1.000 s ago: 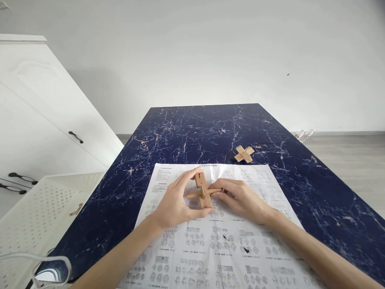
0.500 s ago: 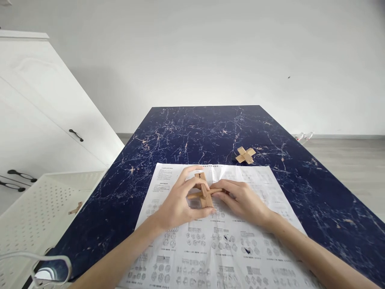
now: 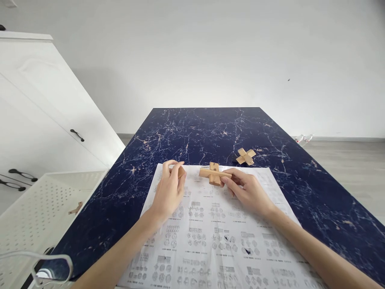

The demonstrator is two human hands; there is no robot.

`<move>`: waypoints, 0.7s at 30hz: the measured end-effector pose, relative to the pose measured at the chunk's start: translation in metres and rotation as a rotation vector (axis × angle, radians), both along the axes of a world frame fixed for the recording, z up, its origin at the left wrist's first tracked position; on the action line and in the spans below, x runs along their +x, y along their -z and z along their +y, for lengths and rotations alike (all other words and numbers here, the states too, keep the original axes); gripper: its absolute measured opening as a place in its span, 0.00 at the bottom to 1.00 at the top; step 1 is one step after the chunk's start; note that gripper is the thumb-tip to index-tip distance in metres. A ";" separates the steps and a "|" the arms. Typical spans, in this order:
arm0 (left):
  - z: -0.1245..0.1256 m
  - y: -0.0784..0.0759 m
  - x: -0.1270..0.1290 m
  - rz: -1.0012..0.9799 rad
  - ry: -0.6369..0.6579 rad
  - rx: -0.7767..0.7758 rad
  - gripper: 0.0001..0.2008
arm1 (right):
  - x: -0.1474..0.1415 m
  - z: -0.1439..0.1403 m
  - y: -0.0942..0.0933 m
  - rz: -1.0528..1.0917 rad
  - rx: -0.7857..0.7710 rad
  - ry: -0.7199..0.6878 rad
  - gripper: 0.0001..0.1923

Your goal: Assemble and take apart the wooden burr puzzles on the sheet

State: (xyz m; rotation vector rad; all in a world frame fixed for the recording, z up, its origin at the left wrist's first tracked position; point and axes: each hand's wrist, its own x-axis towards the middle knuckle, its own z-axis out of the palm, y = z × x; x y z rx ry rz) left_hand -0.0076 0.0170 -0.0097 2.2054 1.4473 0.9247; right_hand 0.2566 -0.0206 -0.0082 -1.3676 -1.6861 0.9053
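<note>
My right hand (image 3: 245,192) grips a crossed wooden puzzle assembly (image 3: 214,174) by its right end, just above the far part of a printed instruction sheet (image 3: 210,237). My left hand (image 3: 168,190) is apart from it on the left, fingers closed around a single small wooden piece (image 3: 181,171). A second crossed pair of wooden pieces (image 3: 246,156) lies on the dark blue marbled table (image 3: 192,136), beyond the sheet's far right corner.
A white perforated tray (image 3: 42,204) stands left of the table with one small wooden piece (image 3: 75,208) in it. A white cabinet (image 3: 39,116) with dark handles rises behind it. A white cable loop (image 3: 36,267) lies at the near left corner. Wooden floor shows at right.
My hands have moved apart and farther away over the sheet. My left hand has pulled one piece out of the assembly, and my right hand has carried the rest to the right.
</note>
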 end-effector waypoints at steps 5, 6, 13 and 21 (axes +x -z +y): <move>-0.003 -0.003 0.001 0.008 -0.006 0.126 0.22 | -0.004 -0.003 -0.001 0.037 -0.014 -0.074 0.14; -0.006 -0.007 0.003 -0.070 0.047 0.096 0.20 | -0.005 -0.005 -0.001 0.031 -0.007 -0.089 0.13; -0.023 -0.020 0.010 -0.174 0.398 -0.297 0.57 | -0.016 -0.016 -0.006 0.040 0.024 -0.160 0.11; -0.022 -0.021 0.012 -0.340 0.411 -0.392 0.45 | -0.018 -0.016 -0.006 0.051 0.067 -0.176 0.11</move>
